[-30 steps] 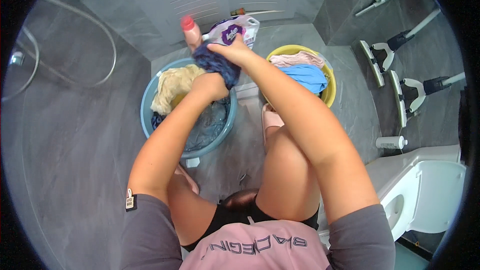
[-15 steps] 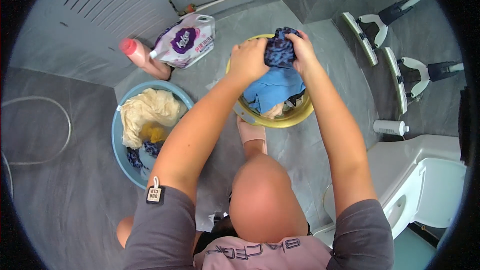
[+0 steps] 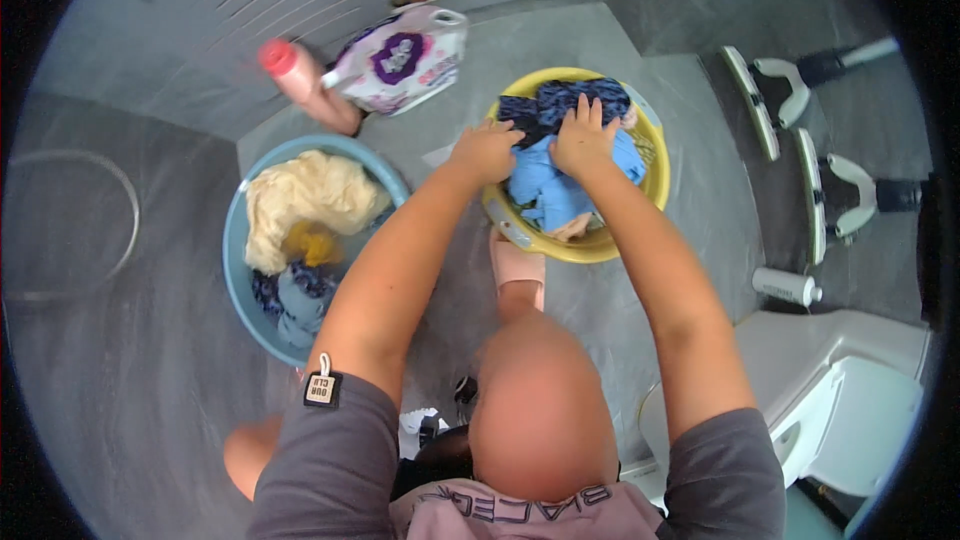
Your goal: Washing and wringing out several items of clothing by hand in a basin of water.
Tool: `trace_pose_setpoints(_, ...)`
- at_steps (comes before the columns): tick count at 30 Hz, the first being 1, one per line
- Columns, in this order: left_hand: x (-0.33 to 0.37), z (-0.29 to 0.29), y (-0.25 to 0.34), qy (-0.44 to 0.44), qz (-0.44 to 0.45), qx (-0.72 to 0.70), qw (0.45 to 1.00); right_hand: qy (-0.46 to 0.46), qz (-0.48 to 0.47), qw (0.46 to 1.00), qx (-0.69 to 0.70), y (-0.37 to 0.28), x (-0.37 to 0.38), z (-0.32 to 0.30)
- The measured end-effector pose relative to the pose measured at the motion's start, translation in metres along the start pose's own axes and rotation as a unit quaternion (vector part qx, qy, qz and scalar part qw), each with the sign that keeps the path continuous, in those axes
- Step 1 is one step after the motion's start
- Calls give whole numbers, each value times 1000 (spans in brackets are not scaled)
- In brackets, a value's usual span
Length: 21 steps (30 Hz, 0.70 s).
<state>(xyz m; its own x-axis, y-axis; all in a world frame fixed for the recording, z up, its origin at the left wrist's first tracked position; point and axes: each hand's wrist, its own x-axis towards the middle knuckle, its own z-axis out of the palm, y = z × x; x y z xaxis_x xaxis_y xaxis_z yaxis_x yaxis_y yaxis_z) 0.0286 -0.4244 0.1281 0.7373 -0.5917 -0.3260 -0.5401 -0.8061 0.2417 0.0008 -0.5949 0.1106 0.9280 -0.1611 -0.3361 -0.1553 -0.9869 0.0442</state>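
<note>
Covering the whole scene is a grey tiled floor (image 3: 130, 410), with a white toilet (image 3: 850, 390) at the lower right and a small white cylindrical bottle (image 3: 787, 286) lying near its base. Next in size come two round plastic basins set apart on the floor. On the left, the light-blue basin (image 3: 238, 280) holds a cream-coloured bundle of cloth (image 3: 305, 198) above some dark and yellow pieces. Ahead stands the yellow basin (image 3: 600, 245), heaped with a light-blue garment (image 3: 545, 190) and, on top at the far side, a dark navy patterned cloth (image 3: 570, 100).

Both forearms reach forward over a bare knee (image 3: 540, 410) into the yellow basin. The left hand (image 3: 487, 152) is curled shut on the near edge of the navy cloth at the basin's left rim. The right hand (image 3: 583, 135) lies flat on the same cloth, fingers spread and pressing down.

Beyond the basins, against the wall, a white detergent pouch with a purple label (image 3: 398, 58) leans beside a pink-capped bottle (image 3: 305, 85). A foot in a pink slipper (image 3: 517, 270) touches the yellow basin's near side.
</note>
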Motion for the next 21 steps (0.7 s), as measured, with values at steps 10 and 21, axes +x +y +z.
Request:
trace_pose_setpoints(10,-219,-27,-167,54,-271,-78,958,-76,-435,896,52,-208,-50,-112)
trace_pose_setpoints(21,-374,82,-251,11,-462,-141,875,41,-423,905,39,-365,-104,4)
